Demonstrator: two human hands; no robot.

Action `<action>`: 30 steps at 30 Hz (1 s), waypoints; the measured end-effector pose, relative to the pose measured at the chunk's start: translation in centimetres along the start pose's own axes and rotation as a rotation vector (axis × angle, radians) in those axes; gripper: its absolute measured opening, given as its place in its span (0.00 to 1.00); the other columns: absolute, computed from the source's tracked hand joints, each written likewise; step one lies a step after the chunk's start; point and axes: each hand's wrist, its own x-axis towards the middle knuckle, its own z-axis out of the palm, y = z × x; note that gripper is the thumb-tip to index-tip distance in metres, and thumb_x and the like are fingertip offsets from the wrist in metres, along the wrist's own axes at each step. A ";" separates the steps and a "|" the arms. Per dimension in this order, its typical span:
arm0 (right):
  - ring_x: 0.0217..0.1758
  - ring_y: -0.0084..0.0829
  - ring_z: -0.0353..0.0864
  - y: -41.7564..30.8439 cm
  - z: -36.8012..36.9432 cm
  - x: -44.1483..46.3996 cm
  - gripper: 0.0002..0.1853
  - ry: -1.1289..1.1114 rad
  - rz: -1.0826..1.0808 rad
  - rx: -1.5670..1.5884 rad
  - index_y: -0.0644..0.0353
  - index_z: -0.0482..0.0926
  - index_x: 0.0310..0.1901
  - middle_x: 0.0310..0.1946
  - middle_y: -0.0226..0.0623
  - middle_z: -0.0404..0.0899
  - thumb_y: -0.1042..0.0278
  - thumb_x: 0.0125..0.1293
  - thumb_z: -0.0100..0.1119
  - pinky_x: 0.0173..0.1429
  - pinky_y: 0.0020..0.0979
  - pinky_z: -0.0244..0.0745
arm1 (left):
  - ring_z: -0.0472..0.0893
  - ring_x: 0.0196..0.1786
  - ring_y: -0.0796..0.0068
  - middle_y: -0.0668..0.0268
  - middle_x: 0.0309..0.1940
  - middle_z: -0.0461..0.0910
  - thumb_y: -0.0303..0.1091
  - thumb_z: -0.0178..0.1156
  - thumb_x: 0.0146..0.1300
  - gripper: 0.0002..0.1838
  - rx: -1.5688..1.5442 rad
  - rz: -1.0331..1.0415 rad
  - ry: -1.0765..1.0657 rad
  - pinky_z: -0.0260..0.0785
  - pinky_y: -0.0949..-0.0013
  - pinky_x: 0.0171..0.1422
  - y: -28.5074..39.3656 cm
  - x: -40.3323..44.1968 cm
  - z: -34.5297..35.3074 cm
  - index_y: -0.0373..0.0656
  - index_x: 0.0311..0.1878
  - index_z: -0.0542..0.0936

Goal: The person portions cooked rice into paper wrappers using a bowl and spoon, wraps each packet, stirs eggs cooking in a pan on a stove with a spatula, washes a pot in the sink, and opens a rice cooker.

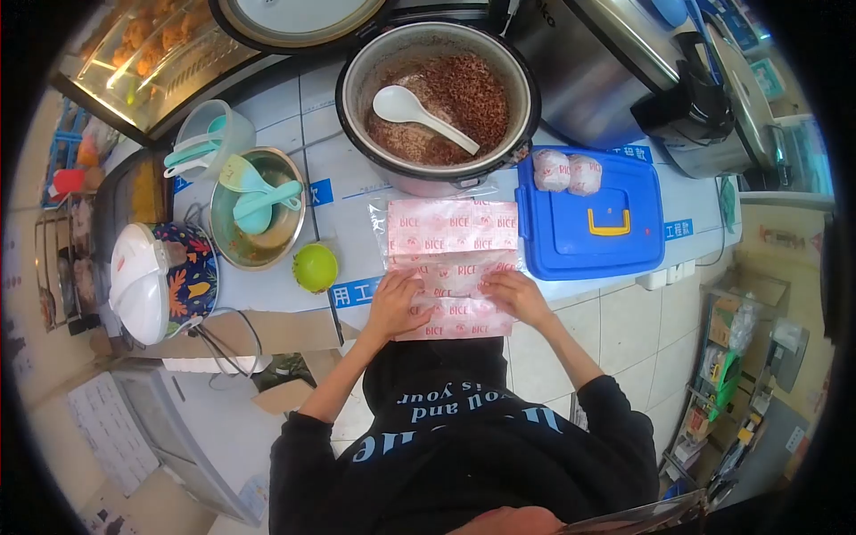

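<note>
Head view: pink printed paper [453, 278] at front edge of table [341, 212], near end overhanging. Left hand [397, 301] on its left side, right hand [517, 296] on its right, fingers curled; can't tell if pinching. Beyond it: pot [355, 94] of dark grain [477, 89], white spoon [401, 106] inside. Right: blue box [557, 227], 2 wrapped bundles [552, 171] on top. Left: green bowl [316, 267].

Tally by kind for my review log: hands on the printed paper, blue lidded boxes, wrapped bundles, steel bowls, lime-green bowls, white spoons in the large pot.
Hands on the printed paper: 2
Blue lidded box: 1
Wrapped bundles on the box: 2
Steel bowl: 1
Lime-green bowl: 1
White spoon in the large pot: 1
Total: 8
</note>
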 end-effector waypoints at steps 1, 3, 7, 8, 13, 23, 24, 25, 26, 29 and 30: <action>0.46 0.36 0.78 0.6 0.2 0.5 0.14 0.033 0.007 0.048 0.52 0.79 0.44 0.48 0.34 0.77 0.69 0.53 0.61 0.52 0.35 0.73 | 0.75 0.44 0.62 0.62 0.35 0.79 0.29 0.62 0.45 0.10 0.012 -0.010 0.040 0.64 0.57 0.48 0.7 0.4 -0.1 0.44 0.34 0.77; 0.45 0.37 0.79 -0.1 -0.5 2.7 0.14 -0.008 0.251 0.093 0.52 0.79 0.43 0.44 0.36 0.78 0.71 0.52 0.61 0.49 0.37 0.74 | 0.74 0.44 0.62 0.62 0.35 0.78 0.30 0.62 0.46 0.11 0.084 -0.099 0.033 0.63 0.57 0.49 0.2 0.3 1.1 0.44 0.35 0.76; 0.39 0.41 0.79 -1.1 -0.2 8.4 0.16 0.076 0.401 -0.208 0.54 0.77 0.41 0.36 0.40 0.78 0.73 0.46 0.62 0.40 0.41 0.74 | 0.71 0.49 0.60 0.62 0.37 0.75 0.31 0.64 0.46 0.17 0.353 -0.208 -0.143 0.59 0.57 0.53 0.9 4.2 1.1 0.47 0.43 0.74; 0.36 0.43 0.79 -0.3 -0.3 9.7 0.18 0.129 0.189 -0.324 0.55 0.77 0.41 0.34 0.41 0.77 0.72 0.44 0.63 0.39 0.42 0.74 | 0.71 0.49 0.60 0.62 0.37 0.75 0.31 0.64 0.46 0.17 0.353 -0.200 -0.143 0.59 0.57 0.53 0.6 6.0 1.0 0.47 0.43 0.74; 0.33 0.45 0.78 0.4 1.4 8.6 0.16 -0.049 0.425 -0.162 0.57 0.77 0.42 0.34 0.43 0.75 0.74 0.47 0.60 0.37 0.43 0.74 | 0.78 0.36 0.60 0.59 0.30 0.77 0.28 0.53 0.53 0.13 0.299 -0.244 -0.436 0.69 0.59 0.37 -0.6 8.3 1.7 0.42 0.44 0.72; 0.35 0.44 0.78 -6.6 2.3 4.4 0.22 0.220 0.819 0.376 0.57 0.68 0.60 0.38 0.50 0.73 0.66 0.65 0.51 0.41 0.36 0.75 | 0.78 0.31 0.55 0.60 0.27 0.79 0.31 0.56 0.53 0.09 0.227 -0.579 -0.207 0.68 0.54 0.36 1.9 3.3 4.2 0.46 0.39 0.72; 0.38 0.42 0.77 -5.9 1.7 5.5 0.23 0.139 0.878 0.506 0.58 0.66 0.60 0.40 0.51 0.72 0.62 0.65 0.51 0.44 0.35 0.73 | 0.78 0.32 0.54 0.59 0.29 0.79 0.31 0.59 0.51 0.11 0.161 -0.525 -0.262 0.68 0.54 0.38 1.0 4.7 3.4 0.45 0.39 0.73; 0.42 0.40 0.77 -5.5 1.3 6.1 0.24 0.057 0.933 0.634 0.60 0.65 0.60 0.43 0.52 0.70 0.58 0.66 0.52 0.47 0.34 0.72 | 0.77 0.33 0.53 0.58 0.32 0.79 0.32 0.62 0.48 0.14 0.094 -0.469 -0.317 0.69 0.55 0.39 0.4 5.5 2.8 0.44 0.40 0.74; 0.42 0.40 0.77 -5.2 2.3 6.1 0.24 0.070 0.929 0.635 0.60 0.65 0.60 0.43 0.52 0.70 0.58 0.66 0.52 0.47 0.34 0.72 | 0.77 0.33 0.53 0.58 0.32 0.79 0.32 0.62 0.48 0.14 0.099 -0.457 -0.315 0.69 0.55 0.39 -0.4 5.5 2.5 0.44 0.40 0.74; 0.41 0.29 0.74 -5.2 3.4 5.6 0.27 0.387 0.480 0.288 0.61 0.68 0.50 0.40 0.43 0.70 0.44 0.63 0.52 0.46 0.28 0.71 | 0.76 0.36 0.67 0.61 0.33 0.77 0.30 0.74 0.35 0.22 -0.445 -0.273 -0.509 0.70 0.64 0.41 -0.2 7.0 0.6 0.41 0.37 0.76; 0.41 0.29 0.74 -5.2 2.0 5.6 0.27 0.402 0.485 0.286 0.61 0.68 0.50 0.40 0.43 0.70 0.44 0.63 0.52 0.46 0.28 0.71 | 0.76 0.36 0.67 0.61 0.33 0.77 0.30 0.74 0.35 0.22 -0.440 -0.259 -0.517 0.70 0.64 0.41 2.1 8.4 -0.8 0.41 0.37 0.76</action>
